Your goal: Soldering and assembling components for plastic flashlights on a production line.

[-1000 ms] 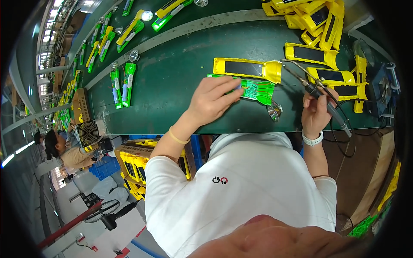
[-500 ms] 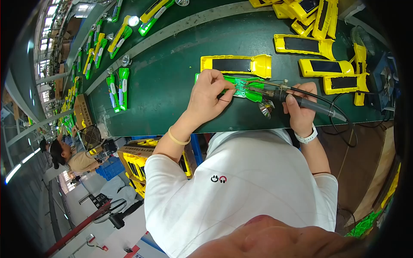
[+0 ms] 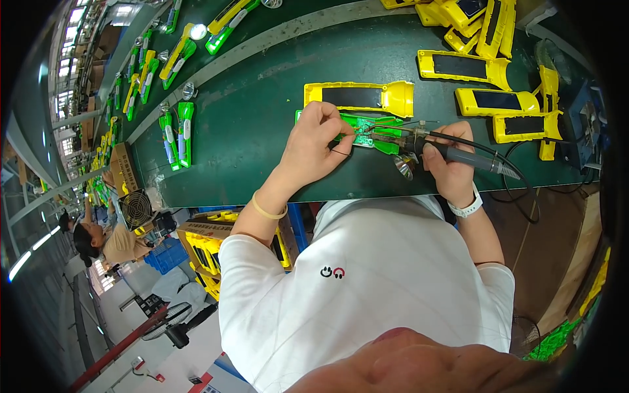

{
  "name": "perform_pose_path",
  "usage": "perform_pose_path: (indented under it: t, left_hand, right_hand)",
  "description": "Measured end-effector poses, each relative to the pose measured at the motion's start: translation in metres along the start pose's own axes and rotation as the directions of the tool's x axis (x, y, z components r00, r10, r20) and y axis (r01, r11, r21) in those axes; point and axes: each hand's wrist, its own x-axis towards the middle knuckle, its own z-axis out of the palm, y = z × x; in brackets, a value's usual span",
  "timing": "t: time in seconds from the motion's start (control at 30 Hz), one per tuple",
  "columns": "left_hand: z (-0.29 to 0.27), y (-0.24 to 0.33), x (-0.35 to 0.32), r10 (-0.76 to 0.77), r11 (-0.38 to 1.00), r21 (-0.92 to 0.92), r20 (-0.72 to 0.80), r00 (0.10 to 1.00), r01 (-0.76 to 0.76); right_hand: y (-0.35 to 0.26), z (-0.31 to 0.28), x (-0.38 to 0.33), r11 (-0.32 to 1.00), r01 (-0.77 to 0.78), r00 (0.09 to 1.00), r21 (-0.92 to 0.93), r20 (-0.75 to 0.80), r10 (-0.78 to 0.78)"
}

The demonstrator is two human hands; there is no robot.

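Observation:
A green flashlight housing half (image 3: 386,121) with a green circuit board (image 3: 364,139) lies on the bench in front of me. My left hand (image 3: 313,144) is at the board's left end, thumb and forefinger pinched on a thin dark wire (image 3: 342,154). Wrapped around the grey handle of a soldering iron (image 3: 468,158) is my right hand (image 3: 452,171). The iron points left, its tip over the board; a thin metal feed tube runs along it. A silver reflector cup (image 3: 403,168) sits below the housing. Just behind is a yellow shell with a dark panel (image 3: 354,97).
More yellow shells (image 3: 464,67) are piled at the back right. Green housings with reflectors (image 3: 185,134) lie at the left, others beyond a metal strip (image 3: 242,56). The iron's black cable (image 3: 534,203) loops at the right. Another person (image 3: 121,239) works at far left.
The soldering iron and my right hand have shifted slightly left, bringing the tip further over the board. My left hand keeps its pinch, moved slightly left.

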Motion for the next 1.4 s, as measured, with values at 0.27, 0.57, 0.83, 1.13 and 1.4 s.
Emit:
perform_pose_path:
  t: [0.27, 0.57, 0.83, 1.13, 1.4]
  left_hand:
    - [-0.002, 0.000, 0.001, -0.007, 1.000, 0.020, 0.040, 0.999, 0.006]
    - [-0.039, 0.020, -0.007, -0.144, 0.896, 0.424, -0.012, 0.990, 0.135]
    - [-0.023, 0.008, -0.008, -0.001, 0.999, -0.038, 0.026, 1.000, 0.002]
    - [-0.010, -0.001, -0.006, 0.284, 0.946, 0.151, 0.034, 0.958, -0.286]
    - [-0.012, 0.001, -0.004, 0.303, 0.930, 0.187, 0.090, 0.949, -0.315]
  right_hand:
    - [-0.010, -0.003, 0.001, 0.993, 0.012, 0.998, 0.115, -0.063, -0.004]
    - [-0.011, -0.004, -0.001, 0.995, 0.013, 0.994, 0.096, -0.109, -0.003]
    - [-0.010, -0.005, 0.000, 0.995, 0.009, 0.998, 0.098, -0.063, -0.003]
    - [-0.005, -0.008, -0.001, 0.997, 0.034, 0.999, 0.074, -0.034, -0.031]
    - [-0.001, -0.010, -0.002, 1.000, 0.014, 1.000, 0.005, 0.027, -0.015]
